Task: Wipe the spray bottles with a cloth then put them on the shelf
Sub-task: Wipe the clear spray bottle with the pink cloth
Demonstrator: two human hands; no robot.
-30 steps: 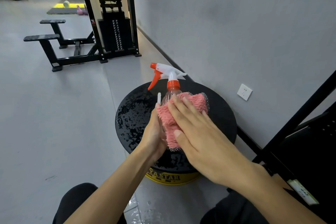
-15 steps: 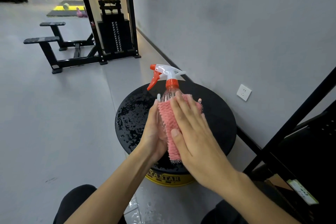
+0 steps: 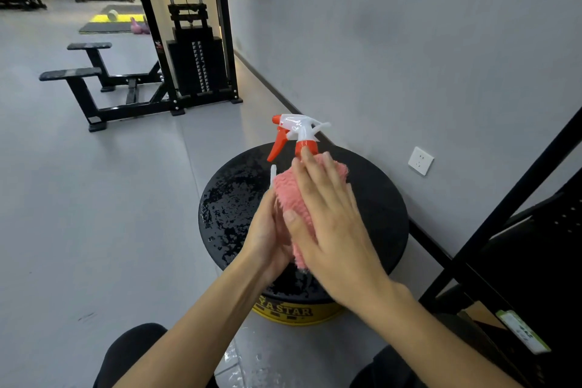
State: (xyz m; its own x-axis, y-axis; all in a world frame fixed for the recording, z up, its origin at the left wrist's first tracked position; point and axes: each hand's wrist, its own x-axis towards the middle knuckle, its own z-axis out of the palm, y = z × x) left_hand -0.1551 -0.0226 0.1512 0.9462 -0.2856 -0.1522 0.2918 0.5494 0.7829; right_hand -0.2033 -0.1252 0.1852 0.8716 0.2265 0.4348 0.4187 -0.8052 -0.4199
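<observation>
A clear spray bottle with a white and orange trigger head stands upright on a wet black round stand. A pink fluffy cloth is wrapped over most of its body, so only the head and neck show. My left hand grips the bottle's lower left side. My right hand lies flat on the cloth with straight fingers, pressing it against the bottle, fingertips at the orange collar.
A black metal shelf frame rises at the right, close to the stand. A wall socket sits on the grey wall behind. A weight machine and a black bench stand farther back left. Water wets the floor near my knees.
My right hand has slid the cloth up the bottle, from the middle of the body toward the orange collar. The bottle and my left hand stay in place.
</observation>
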